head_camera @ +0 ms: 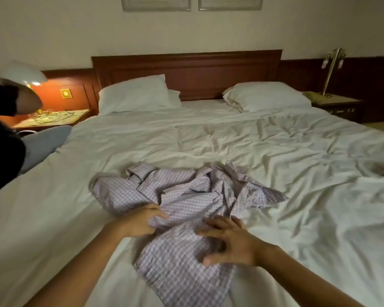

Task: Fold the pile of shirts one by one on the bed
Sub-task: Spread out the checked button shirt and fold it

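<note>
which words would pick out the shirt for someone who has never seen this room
Start at the big white bed with the wooden headboard. Near its front edge, about the middle, lies a crumpled shirt. It is the only checked, lilac-toned cloth; everything around it is plain white.

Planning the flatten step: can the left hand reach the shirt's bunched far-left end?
Likely yes: the left hand holds the shirt just below that bunch; only cloth and bare sheet lie between.

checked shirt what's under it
Only the bed's white sheet shows around the checked shirt, so it lies on that. Whether anything else sits beneath the crumpled cloth is hidden.
</note>
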`<act>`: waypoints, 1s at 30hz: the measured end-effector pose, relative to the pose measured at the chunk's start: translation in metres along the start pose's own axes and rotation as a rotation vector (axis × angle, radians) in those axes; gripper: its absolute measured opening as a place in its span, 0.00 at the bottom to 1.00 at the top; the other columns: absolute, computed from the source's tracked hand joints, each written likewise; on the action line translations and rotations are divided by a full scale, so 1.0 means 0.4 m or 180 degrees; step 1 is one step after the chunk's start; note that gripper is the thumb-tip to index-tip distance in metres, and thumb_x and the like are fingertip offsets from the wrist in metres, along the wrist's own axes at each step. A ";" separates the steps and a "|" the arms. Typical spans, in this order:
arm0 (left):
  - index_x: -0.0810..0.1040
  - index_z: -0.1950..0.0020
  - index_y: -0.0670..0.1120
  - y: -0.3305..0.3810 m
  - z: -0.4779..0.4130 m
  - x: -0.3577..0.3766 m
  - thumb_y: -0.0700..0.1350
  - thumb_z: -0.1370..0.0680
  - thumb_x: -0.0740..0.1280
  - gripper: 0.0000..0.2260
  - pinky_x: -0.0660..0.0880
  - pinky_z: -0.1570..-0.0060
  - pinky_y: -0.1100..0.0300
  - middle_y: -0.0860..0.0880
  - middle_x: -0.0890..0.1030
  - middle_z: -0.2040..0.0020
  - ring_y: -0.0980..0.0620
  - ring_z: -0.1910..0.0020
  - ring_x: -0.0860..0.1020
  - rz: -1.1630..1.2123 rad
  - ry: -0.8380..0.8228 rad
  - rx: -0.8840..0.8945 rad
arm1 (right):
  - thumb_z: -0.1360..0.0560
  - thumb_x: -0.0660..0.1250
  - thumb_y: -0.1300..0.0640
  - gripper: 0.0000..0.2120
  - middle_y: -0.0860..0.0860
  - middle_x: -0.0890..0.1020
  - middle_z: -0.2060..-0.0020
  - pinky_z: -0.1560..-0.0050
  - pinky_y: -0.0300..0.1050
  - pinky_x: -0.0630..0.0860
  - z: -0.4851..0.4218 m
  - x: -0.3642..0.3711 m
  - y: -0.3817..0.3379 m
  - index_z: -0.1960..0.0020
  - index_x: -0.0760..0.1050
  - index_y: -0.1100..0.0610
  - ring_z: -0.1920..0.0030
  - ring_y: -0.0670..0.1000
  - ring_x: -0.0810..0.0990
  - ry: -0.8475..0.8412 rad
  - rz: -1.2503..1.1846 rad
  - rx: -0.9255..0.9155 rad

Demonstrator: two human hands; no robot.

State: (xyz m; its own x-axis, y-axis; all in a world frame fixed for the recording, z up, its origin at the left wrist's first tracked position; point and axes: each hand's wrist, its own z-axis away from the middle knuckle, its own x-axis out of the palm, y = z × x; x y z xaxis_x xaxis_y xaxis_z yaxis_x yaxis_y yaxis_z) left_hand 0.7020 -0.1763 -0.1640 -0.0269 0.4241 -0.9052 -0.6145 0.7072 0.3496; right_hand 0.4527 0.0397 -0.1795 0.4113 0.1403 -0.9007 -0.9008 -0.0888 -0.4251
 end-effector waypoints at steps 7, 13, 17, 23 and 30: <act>0.75 0.61 0.59 -0.051 0.035 0.040 0.43 0.25 0.74 0.13 0.69 0.45 0.61 0.62 0.80 0.56 0.62 0.52 0.77 -0.0010 0.1301 0.0164 | 0.21 0.67 0.51 0.06 0.46 0.81 0.47 0.36 0.46 0.68 -0.013 0.001 -0.013 0.53 0.78 0.52 0.43 0.45 0.76 0.0687 -0.0009 -0.0138; 0.72 0.50 0.51 0.060 0.058 -0.090 0.41 0.17 0.62 0.05 0.73 0.55 0.55 0.54 0.78 0.59 0.54 0.60 0.77 0.0813 0.1954 0.0439 | 0.17 0.60 0.62 0.10 0.48 0.74 0.71 0.70 0.40 0.72 0.033 -0.159 -0.023 0.56 0.71 0.54 0.74 0.42 0.73 0.1738 -0.1850 0.0567; 0.75 0.47 0.51 0.197 0.122 -0.241 0.44 0.19 0.67 0.03 0.72 0.54 0.65 0.60 0.79 0.53 0.62 0.55 0.77 0.0379 0.2081 0.1024 | 0.17 0.59 0.52 0.12 0.50 0.75 0.66 0.65 0.47 0.71 0.046 -0.313 -0.086 0.59 0.73 0.52 0.63 0.51 0.75 0.2026 -0.2343 0.1030; 0.78 0.55 0.50 0.432 0.262 -0.410 0.43 0.23 0.67 0.02 0.77 0.59 0.50 0.51 0.82 0.60 0.47 0.60 0.79 0.0084 0.2830 0.1057 | 0.36 0.59 0.18 0.34 0.42 0.77 0.46 0.48 0.46 0.72 0.113 -0.426 -0.308 0.37 0.70 0.35 0.47 0.44 0.76 0.1733 -0.0793 0.0457; 0.68 0.74 0.46 0.574 0.433 -0.514 0.55 0.28 0.70 0.21 0.65 0.73 0.59 0.52 0.68 0.76 0.50 0.73 0.68 -0.0509 0.3300 0.0588 | 0.24 0.65 0.54 0.03 0.48 0.79 0.63 0.63 0.44 0.71 0.176 -0.447 -0.423 0.54 0.75 0.54 0.60 0.54 0.78 0.2802 -0.0864 0.0413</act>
State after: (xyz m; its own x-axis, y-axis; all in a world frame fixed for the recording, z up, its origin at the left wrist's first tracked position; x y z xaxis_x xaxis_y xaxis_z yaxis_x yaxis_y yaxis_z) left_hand 0.7031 -0.0033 0.1441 -0.6680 -0.3086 -0.6771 -0.5436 0.8238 0.1608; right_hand 0.5217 0.0989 0.0595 0.5200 -0.6634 -0.5380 -0.7450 -0.0441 -0.6656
